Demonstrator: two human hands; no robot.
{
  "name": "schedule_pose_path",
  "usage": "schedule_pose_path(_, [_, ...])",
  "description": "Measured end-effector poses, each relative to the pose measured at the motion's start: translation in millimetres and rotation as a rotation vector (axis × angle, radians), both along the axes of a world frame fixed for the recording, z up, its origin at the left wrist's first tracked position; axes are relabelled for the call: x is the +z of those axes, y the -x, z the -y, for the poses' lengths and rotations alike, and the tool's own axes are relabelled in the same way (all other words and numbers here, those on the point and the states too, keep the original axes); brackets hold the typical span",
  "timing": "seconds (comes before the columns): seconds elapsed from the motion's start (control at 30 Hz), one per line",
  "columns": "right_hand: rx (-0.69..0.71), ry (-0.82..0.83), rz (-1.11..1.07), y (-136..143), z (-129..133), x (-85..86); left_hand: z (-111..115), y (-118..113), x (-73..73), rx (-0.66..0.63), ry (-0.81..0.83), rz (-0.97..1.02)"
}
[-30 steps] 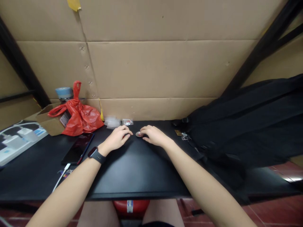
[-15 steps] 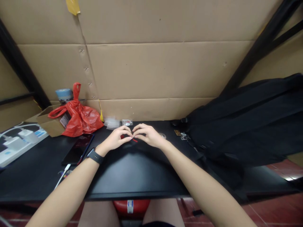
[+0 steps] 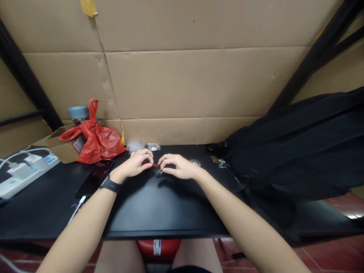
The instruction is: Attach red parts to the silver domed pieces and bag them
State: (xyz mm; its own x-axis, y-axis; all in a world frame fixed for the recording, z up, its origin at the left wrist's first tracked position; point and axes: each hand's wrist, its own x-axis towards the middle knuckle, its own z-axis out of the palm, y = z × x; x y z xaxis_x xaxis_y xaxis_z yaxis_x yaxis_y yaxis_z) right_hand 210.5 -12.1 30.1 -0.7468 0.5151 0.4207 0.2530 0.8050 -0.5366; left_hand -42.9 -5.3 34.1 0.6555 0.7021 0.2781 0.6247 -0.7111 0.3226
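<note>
My left hand (image 3: 138, 163) is closed in a pinch on a red cord (image 3: 154, 165), whose end sticks out toward the right. A short gap away, my right hand (image 3: 179, 167) pinches a small metal ring (image 3: 159, 172) between thumb and fingers, just over the black table (image 3: 159, 212). The ring's details are too small to make out. Behind the right hand lies a round clear item (image 3: 195, 163). Small clear plastic bags (image 3: 135, 146) and a little packet (image 3: 154, 146) lie beyond the left hand.
At the left are a red plastic bag (image 3: 99, 142), a cardboard box (image 3: 61, 146), a phone (image 3: 95, 178) and a power strip (image 3: 31, 172). Metal rings (image 3: 224, 164) lie at the right beside a black backpack (image 3: 298, 144). A cardboard wall (image 3: 182, 87) closes off the back.
My hands were touching at the fingertips and have now moved apart. The red cord stays with the left hand, and the metal ring now shows in the right.
</note>
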Motion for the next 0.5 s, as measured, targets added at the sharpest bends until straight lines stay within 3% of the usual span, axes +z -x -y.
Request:
schedule_pose_path(0.07, [-0.077,0.087,0.004,-6,-2,4.1,-3,9,1.2,0.081,-0.03,-0.023])
schedule_pose_path(0.13, [-0.238,0.125,0.028,-17,-8,7.4,-6,18,1.6,0.16,-0.057,-0.049])
schedule_pose_path(0.27, [-0.527,-0.005,0.238,-46,-28,8.5,-9,29,1.3,0.208,-0.065,-0.077])
schedule_pose_path(0.33, [-0.567,0.033,0.364,-61,-38,6.1,-8,28,1.1,0.195,-0.051,-0.076])
schedule_pose_path(0.5, [-0.61,0.327,0.449,-90,-50,-1.4,-8,23,-2.4,0.16,-0.069,-0.065])
